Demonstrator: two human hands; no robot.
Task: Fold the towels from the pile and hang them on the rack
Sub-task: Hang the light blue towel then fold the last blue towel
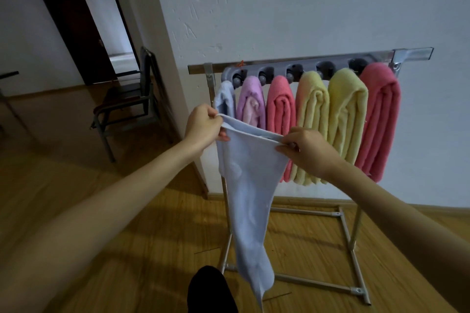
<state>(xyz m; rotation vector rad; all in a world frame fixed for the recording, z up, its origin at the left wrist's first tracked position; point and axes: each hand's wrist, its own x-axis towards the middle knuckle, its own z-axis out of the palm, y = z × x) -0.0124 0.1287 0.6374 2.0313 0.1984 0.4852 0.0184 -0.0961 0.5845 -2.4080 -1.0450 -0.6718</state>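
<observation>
A light blue towel (250,201) hangs in front of me, held up by its top edge. My left hand (203,126) pinches the left corner and my right hand (306,151) pinches the right corner. Behind it stands the metal rack (356,234) with a grey holder bar (300,68). Several folded towels hang from the bar: a light blue one (225,99) at the far left, a purple one (251,101), a red one (281,107), two yellow ones (347,114), and a large red one (380,119) at the right end.
The rack stands against a white wall (305,7) on a wooden floor (127,211). A dark chair (127,104) stands to the left beside the wall corner. An open doorway (106,30) lies further back. My dark shoe (211,290) shows at the bottom.
</observation>
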